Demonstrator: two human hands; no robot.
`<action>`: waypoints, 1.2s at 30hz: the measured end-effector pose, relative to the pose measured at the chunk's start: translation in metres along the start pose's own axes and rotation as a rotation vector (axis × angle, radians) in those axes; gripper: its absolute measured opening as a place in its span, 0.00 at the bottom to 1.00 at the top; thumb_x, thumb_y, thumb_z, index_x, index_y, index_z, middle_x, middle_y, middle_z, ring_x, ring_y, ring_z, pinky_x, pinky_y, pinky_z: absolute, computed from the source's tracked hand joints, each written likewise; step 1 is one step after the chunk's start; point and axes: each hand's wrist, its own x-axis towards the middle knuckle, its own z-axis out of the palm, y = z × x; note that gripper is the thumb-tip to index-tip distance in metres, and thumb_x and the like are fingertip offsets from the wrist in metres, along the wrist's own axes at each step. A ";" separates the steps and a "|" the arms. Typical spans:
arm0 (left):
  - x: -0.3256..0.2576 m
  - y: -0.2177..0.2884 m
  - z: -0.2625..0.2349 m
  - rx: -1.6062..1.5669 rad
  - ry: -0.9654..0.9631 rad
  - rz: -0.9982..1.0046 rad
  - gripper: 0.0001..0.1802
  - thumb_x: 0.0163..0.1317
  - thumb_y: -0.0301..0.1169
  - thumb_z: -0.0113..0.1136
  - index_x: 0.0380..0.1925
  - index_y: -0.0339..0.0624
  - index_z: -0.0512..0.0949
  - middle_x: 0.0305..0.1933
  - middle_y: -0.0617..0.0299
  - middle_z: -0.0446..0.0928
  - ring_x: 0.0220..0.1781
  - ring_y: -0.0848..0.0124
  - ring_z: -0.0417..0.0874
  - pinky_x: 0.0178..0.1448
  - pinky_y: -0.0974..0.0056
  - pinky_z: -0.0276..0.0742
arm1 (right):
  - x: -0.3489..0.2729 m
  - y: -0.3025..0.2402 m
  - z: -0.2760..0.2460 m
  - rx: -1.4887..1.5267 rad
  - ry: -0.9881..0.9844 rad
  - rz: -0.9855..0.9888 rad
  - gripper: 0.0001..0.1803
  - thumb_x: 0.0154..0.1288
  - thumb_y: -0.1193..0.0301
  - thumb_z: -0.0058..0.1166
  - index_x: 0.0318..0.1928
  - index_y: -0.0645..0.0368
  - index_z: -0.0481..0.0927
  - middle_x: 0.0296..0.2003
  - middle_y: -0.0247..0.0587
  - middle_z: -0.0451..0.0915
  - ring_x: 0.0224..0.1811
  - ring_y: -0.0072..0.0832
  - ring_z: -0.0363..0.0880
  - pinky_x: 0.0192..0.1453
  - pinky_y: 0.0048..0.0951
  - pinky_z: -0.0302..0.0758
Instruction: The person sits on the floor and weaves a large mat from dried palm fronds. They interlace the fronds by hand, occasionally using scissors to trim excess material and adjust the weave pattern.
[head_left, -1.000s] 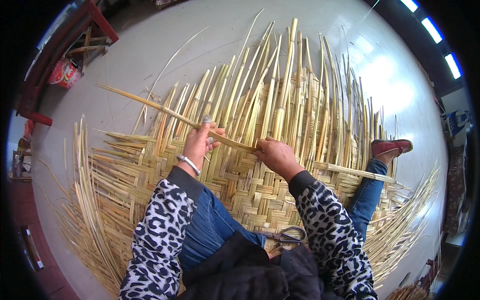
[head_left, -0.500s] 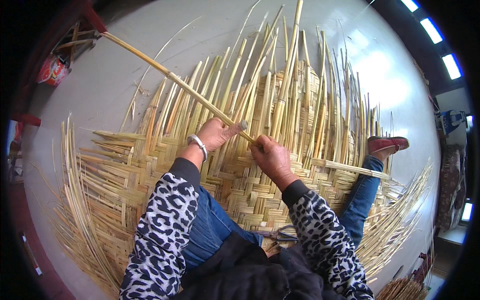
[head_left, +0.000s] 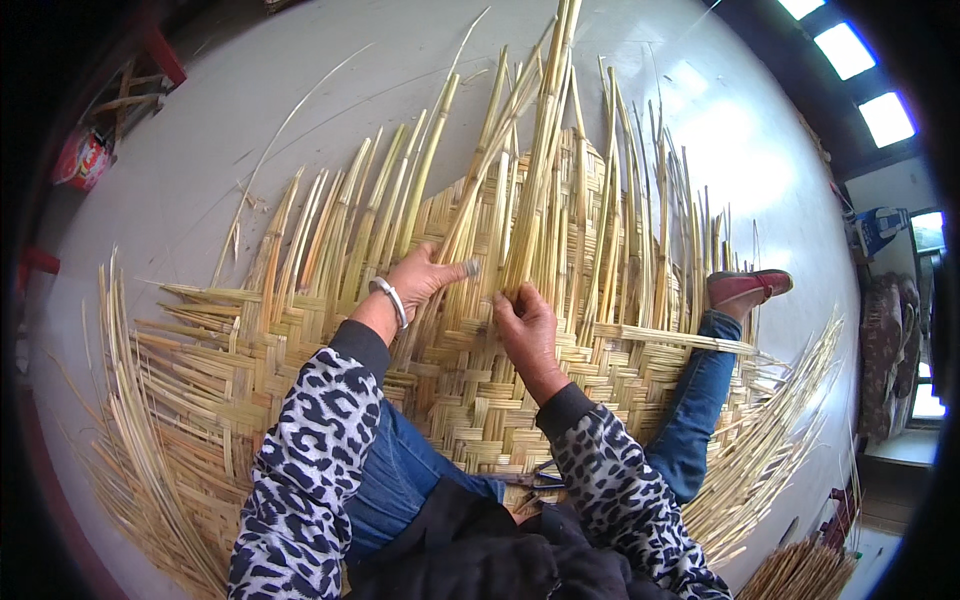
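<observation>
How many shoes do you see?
1. A red shoe sits at the right, on the foot of the outstretched leg in jeans, resting on the woven mat. The other foot is hidden.

Bright daylight pours in from windows (head_left: pixel 850 60) at upper right, throwing white glare across the pale floor (head_left: pixel 740 150), shadows stay soft, centre is sharp, and the fisheye bends edges into a black rim.
</observation>
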 end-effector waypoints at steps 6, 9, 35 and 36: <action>-0.002 -0.001 -0.004 0.076 -0.100 -0.150 0.17 0.57 0.26 0.71 0.46 0.32 0.81 0.39 0.57 0.85 0.38 0.69 0.87 0.45 0.65 0.84 | -0.002 -0.004 0.003 0.287 0.029 0.163 0.12 0.68 0.69 0.58 0.30 0.63 0.73 0.20 0.34 0.76 0.20 0.19 0.72 0.24 0.27 0.71; -0.005 0.002 -0.002 0.042 -0.133 -0.144 0.17 0.57 0.25 0.70 0.46 0.33 0.81 0.40 0.57 0.85 0.38 0.69 0.87 0.45 0.65 0.84 | 0.000 -0.007 0.006 0.196 0.035 0.172 0.11 0.68 0.69 0.58 0.32 0.63 0.74 0.20 0.36 0.77 0.19 0.19 0.75 0.22 0.26 0.72; -0.015 -0.006 0.015 0.222 -0.076 0.068 0.14 0.54 0.26 0.70 0.41 0.37 0.84 0.36 0.63 0.84 0.36 0.73 0.82 0.44 0.66 0.78 | 0.003 0.029 0.011 -0.353 -0.096 -0.240 0.16 0.61 0.76 0.58 0.51 0.61 0.81 0.39 0.46 0.81 0.41 0.35 0.81 0.48 0.34 0.78; -0.015 -0.006 0.014 0.240 -0.070 0.067 0.14 0.55 0.27 0.70 0.42 0.37 0.84 0.36 0.64 0.84 0.36 0.73 0.82 0.44 0.66 0.78 | 0.004 0.028 0.010 -0.357 -0.127 -0.226 0.16 0.60 0.76 0.58 0.50 0.61 0.81 0.40 0.47 0.81 0.41 0.38 0.81 0.48 0.34 0.78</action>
